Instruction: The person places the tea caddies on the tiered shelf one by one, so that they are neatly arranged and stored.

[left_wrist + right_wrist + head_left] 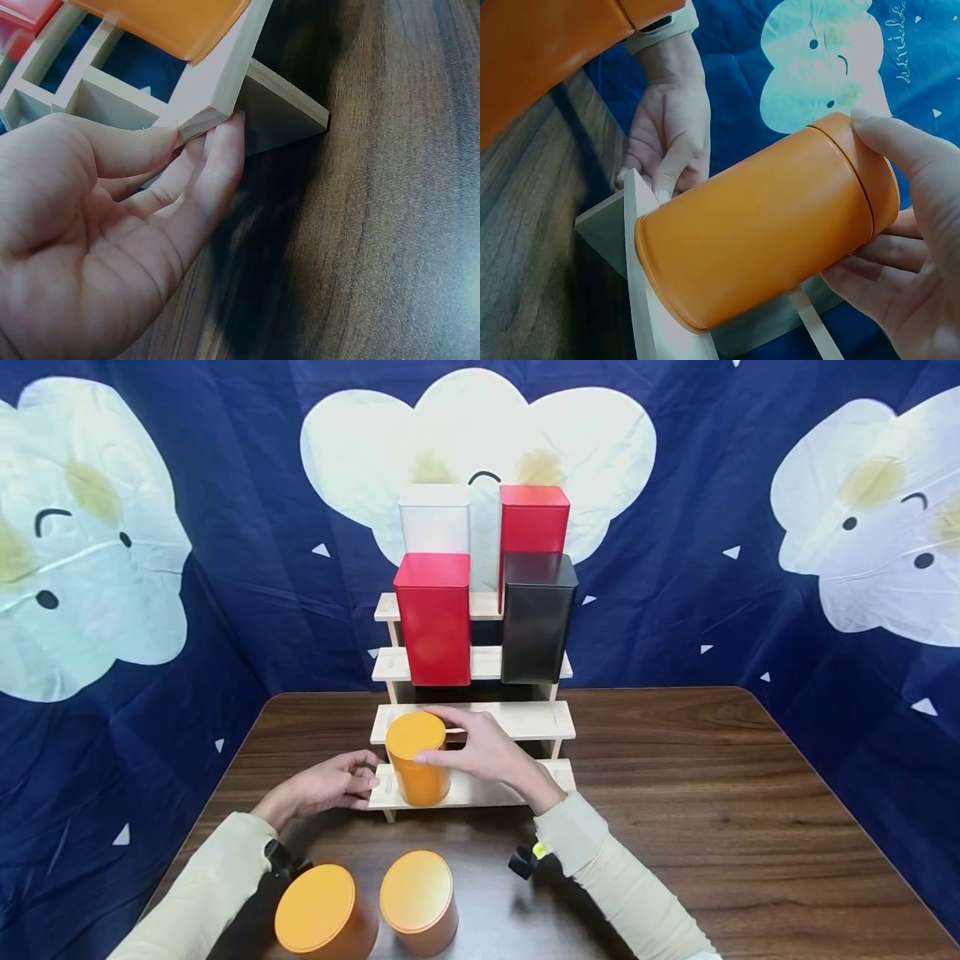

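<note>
Two orange canisters (315, 906) (416, 891) sit before the hands (330, 787) (486, 749): left pinches the shelf (483, 789), right apparently grips a third canister (417, 768).

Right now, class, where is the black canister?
In the head view, the black canister stands on the second-highest rack step, right of a red canister.

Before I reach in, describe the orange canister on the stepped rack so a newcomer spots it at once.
On the dark wood-grain table is a pale four-step wooden rack. At the left end of its lowest step is a round, lidded orange canister. Unlike the two orange canisters on the table, it is gripped by the right hand.
</note>
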{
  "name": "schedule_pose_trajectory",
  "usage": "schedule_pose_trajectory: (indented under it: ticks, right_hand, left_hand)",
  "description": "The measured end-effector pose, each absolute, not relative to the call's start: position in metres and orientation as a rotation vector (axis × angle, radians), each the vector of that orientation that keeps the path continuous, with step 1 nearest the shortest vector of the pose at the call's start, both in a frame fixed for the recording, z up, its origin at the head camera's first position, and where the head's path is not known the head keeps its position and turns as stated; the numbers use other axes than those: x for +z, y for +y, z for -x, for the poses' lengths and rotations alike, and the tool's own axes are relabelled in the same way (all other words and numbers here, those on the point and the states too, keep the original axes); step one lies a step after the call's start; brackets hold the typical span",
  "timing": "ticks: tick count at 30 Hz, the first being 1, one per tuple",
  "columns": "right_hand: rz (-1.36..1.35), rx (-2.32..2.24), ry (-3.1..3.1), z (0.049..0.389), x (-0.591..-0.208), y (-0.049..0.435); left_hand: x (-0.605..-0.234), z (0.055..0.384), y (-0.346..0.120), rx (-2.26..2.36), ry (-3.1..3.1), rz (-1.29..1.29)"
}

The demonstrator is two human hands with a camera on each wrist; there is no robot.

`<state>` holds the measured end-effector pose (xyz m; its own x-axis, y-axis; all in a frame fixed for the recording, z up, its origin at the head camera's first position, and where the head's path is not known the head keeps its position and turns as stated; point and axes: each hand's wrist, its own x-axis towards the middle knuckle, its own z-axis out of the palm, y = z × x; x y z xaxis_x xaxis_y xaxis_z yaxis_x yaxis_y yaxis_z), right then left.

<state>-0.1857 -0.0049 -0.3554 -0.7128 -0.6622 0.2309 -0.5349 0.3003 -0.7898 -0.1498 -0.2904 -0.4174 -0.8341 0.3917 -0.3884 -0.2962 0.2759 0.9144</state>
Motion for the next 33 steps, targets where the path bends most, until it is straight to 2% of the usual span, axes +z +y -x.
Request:
schedule_pose_trajectory:
  ticks: [33]
  right_hand:
    - [1.142,-1.481,2.404,0.175,-0.352,0.002]
  left_hand:
    - [-0.416,0.15,-0.289,1.594,2.002,-0.06]
